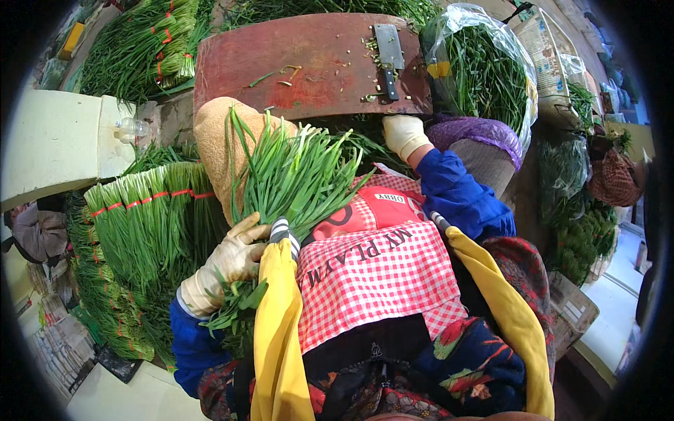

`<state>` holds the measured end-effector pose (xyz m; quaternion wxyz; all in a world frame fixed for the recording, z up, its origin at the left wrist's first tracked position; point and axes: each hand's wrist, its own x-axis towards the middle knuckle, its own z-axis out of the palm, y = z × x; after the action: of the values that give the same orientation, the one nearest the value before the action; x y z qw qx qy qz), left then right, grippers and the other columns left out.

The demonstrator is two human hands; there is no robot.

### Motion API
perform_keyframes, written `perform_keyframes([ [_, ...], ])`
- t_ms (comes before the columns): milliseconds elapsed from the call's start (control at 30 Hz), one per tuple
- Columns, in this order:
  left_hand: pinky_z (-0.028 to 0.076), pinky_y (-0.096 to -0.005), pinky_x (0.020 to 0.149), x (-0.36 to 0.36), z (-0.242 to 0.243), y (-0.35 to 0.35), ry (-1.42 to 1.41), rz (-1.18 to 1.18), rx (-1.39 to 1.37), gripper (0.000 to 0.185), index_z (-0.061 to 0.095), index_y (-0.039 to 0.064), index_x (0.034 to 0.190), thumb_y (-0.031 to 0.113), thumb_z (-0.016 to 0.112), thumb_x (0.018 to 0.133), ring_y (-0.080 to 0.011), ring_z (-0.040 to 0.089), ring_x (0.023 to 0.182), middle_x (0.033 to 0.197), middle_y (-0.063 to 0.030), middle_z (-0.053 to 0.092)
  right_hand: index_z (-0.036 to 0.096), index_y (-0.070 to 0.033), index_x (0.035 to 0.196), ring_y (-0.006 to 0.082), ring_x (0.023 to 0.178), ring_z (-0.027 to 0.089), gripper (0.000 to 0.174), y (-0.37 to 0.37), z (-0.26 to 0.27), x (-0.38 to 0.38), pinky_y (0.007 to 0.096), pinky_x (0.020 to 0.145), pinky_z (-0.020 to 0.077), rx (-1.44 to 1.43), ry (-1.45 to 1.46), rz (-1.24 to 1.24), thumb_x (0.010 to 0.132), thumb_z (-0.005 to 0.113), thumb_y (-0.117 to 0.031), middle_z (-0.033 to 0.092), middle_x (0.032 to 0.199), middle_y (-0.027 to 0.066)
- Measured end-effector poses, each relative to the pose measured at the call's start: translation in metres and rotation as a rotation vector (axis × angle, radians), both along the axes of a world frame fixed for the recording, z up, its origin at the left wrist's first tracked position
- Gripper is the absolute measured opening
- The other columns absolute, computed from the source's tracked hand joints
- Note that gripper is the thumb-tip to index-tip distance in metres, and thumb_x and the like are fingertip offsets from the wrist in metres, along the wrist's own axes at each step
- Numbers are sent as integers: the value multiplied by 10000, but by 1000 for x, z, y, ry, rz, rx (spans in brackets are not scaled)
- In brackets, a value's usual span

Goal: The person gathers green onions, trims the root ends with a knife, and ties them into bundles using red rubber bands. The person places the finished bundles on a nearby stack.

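Observation:
My left hand [230, 266], in a pale, stained glove, is curled around a loose bunch of green leafy stalks [295, 173] that lies across my lap and against a tan cloth over my knee. My right hand [404, 136], in a white glove, reaches down to the near edge of a reddish-brown board [316, 58], beside loose greens beneath it; its fingertips are hidden, so I cannot tell what it holds. On the board's right part lies a cleaver [388, 47] with a black handle, amid cut bits of stalk.
Bundles of greens tied with red bands [152, 200] are stacked at left, with more [171, 47] at upper left. A clear plastic bag of greens [487, 68] stands right of the board. A plastic bottle [131, 126] lies at left. Another person [616, 176] sits at far right.

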<state>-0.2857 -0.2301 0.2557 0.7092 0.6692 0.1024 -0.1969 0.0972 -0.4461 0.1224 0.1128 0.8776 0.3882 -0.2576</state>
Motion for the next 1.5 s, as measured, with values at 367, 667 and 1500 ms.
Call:
perform_keyframes([
  [367, 376, -395, 1152, -12, -25, 13, -416, -221, 306, 647, 208, 86, 1533, 109, 565, 994, -240, 502, 1315, 1514, -126, 438, 737, -105, 1081, 345, 960, 687, 368, 59, -8, -46, 425, 864, 533, 428, 533, 35, 816, 658, -347, 729, 1019, 151],
  [667, 296, -543, 1174, -2, -3, 0, 188, 229, -142, 445, 695, 190, 1127, 252, 685, 686, -222, 518, 1307, 1240, 1, 662, 715, -66, 1090, 303, 973, 689, 307, 54, -3, -16, 380, 876, 529, 904, 645, -141, 898, 691, -304, 724, 1036, 150],
  [1500, 296, -520, 1174, -2, 6, -1, 187, 118, 69, 467, 684, 216, 1134, 323, 711, 680, -250, 511, 1311, 1269, 24, 637, 618, -24, 1289, 316, 1157, 624, 603, 39, -3, -9, 386, 995, 479, 597, 816, -116, 878, 705, -458, 656, 1258, 177],
])
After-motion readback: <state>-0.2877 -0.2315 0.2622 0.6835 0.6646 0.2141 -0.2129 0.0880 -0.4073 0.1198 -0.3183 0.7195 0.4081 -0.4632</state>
